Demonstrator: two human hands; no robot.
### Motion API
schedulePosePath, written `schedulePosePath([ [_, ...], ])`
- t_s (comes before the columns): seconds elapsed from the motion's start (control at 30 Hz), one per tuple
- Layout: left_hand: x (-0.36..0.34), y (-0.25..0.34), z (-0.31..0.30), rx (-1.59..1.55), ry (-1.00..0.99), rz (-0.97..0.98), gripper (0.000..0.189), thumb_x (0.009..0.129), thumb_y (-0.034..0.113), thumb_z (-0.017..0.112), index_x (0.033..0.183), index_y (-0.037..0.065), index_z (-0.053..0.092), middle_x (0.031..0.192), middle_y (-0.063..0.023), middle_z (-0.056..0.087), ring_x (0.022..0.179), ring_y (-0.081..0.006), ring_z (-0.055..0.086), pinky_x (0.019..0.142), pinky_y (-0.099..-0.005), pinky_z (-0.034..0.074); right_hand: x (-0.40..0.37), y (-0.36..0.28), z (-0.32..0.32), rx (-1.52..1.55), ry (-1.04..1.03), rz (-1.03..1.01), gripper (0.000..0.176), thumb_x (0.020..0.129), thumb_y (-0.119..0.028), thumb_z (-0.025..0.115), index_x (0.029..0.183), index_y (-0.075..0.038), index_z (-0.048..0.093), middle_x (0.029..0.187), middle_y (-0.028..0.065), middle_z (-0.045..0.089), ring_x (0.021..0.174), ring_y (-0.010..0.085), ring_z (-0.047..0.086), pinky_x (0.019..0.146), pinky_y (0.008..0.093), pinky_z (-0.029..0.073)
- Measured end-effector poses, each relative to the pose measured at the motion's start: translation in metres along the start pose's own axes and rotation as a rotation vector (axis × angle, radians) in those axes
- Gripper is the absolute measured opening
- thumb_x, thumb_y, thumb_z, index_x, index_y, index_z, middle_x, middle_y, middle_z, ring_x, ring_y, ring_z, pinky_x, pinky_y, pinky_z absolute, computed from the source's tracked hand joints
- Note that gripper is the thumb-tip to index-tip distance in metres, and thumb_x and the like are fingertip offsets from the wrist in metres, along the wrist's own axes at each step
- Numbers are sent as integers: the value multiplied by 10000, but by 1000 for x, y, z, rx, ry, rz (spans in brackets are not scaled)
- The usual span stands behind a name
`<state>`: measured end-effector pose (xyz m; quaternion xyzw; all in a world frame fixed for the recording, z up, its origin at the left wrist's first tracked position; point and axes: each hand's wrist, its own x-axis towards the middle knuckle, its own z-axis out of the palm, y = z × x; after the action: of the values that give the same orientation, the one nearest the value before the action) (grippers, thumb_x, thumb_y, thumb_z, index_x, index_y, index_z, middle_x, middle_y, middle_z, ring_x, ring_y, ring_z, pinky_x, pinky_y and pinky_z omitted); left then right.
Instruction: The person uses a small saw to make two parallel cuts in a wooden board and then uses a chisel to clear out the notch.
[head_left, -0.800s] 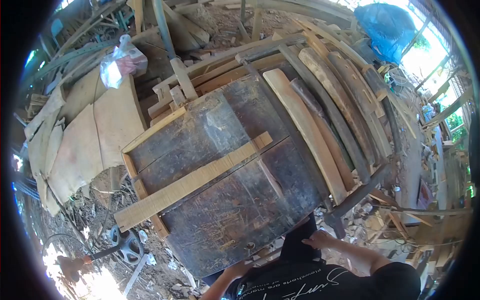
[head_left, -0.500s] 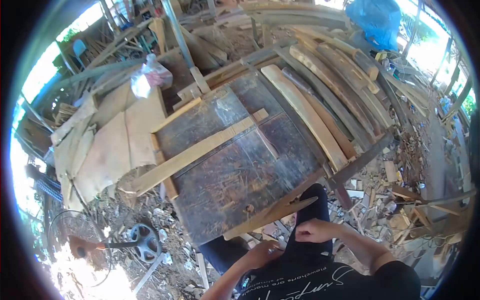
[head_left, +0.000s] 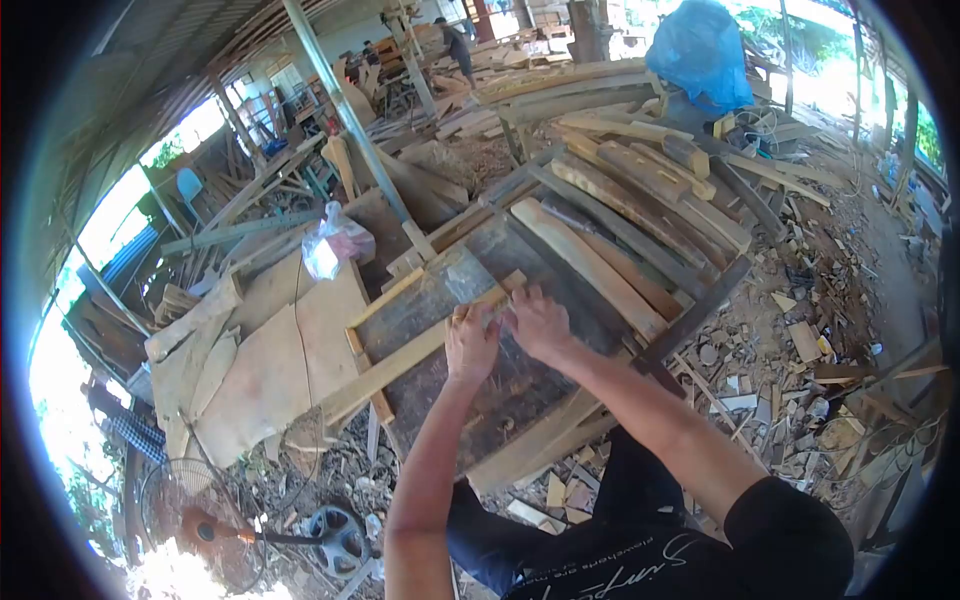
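Observation:
A long pale wooden board (head_left: 400, 361) lies slantwise across the dark, scratched worktop (head_left: 445, 395). My left hand (head_left: 471, 343) is at the board's upper part, its fingers bent over the board's edge. Close beside it, my right hand (head_left: 536, 322) is near the board's upper end, fingers curled downward. The fingertips of both hands nearly meet, and what lies between them is too small to make out. Right of my hands, a row of rough wooden pieces (head_left: 590, 262) rests on the table.
A metal pole (head_left: 350, 120) rises behind the table. Plywood sheets (head_left: 280, 345) with a plastic bag (head_left: 337, 243) lie at left. A fan (head_left: 205, 525) stands lower left. Wood scraps (head_left: 805, 340) cover the ground at right. A person (head_left: 456, 48) stands far back.
Both my hands have moved from my lap up and forward onto the board on the worktop. The view has tilted up, showing more of the background.

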<state>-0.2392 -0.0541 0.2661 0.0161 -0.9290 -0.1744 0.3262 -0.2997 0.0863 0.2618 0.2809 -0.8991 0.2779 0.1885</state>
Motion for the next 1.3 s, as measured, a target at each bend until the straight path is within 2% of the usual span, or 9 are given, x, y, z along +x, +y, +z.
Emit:
schedulePosePath([
  [0.13,30,-20,30,65,1,-66,321,831,206,723,1138,123,674,1138,-147,621,1058,-376,551,929,-474,437,7,4,24,-25,0,44,258,899,-204,624,1066,-21,550,974,191,627,841,377,691,658,435,592],
  [0.2,37,-32,42,98,-74,-136,321,829,269,723,1132,174,674,1163,-85,612,1086,-344,536,914,-466,442,12,10,30,-34,-11,64,222,889,-177,619,1042,-33,549,954,179,634,834,368,694,650,426,592],
  [0.37,40,-49,52,35,-52,-186,286,830,299,725,1090,183,699,1128,-70,610,1066,-337,537,908,-455,445,16,9,40,-221,-7,-44,173,855,-111,589,1011,-51,544,907,158,649,803,334,700,645,416,590],
  [0.67,58,-58,52,83,-21,-252,279,840,303,717,1091,183,705,1106,-85,616,1045,-341,548,916,-453,451,13,12,26,-148,-192,-42,152,854,-65,552,999,-21,547,884,188,658,790,352,702,660,421,581],
  [0.87,59,-67,57,111,-3,-261,283,840,289,713,1105,193,688,1109,-49,594,1036,-305,537,891,-443,428,34,17,49,-61,-97,-80,119,876,-88,554,969,-15,546,840,196,656,758,371,696,649,444,568],
  [1.0,48,-53,49,88,-51,-247,284,847,305,708,1108,194,695,1096,-65,602,1055,-318,545,913,-453,442,13,19,17,-20,-159,-88,117,914,-130,551,943,-17,543,849,207,652,744,389,691,642,455,564],
  [1.07,46,-51,48,97,-55,-247,288,845,307,710,1110,197,694,1091,-65,599,1056,-317,544,910,-454,442,6,21,13,-12,-100,-87,143,934,-162,558,913,-21,540,846,218,645,724,394,689,634,457,565],
  [1.2,44,-49,48,91,-59,-218,288,841,311,713,1107,202,693,1087,-65,591,1057,-314,538,902,-458,444,32,17,44,17,-46,-77,143,906,-158,591,916,-21,550,838,221,640,737,388,691,627,449,568],
  [1.3,42,-48,48,96,-57,-214,286,840,315,713,1104,207,689,1099,-61,589,1064,-317,535,898,-464,446,45,14,61,-47,-2,-72,146,922,-167,586,929,-30,539,812,190,632,708,392,671,608,482,545],
])
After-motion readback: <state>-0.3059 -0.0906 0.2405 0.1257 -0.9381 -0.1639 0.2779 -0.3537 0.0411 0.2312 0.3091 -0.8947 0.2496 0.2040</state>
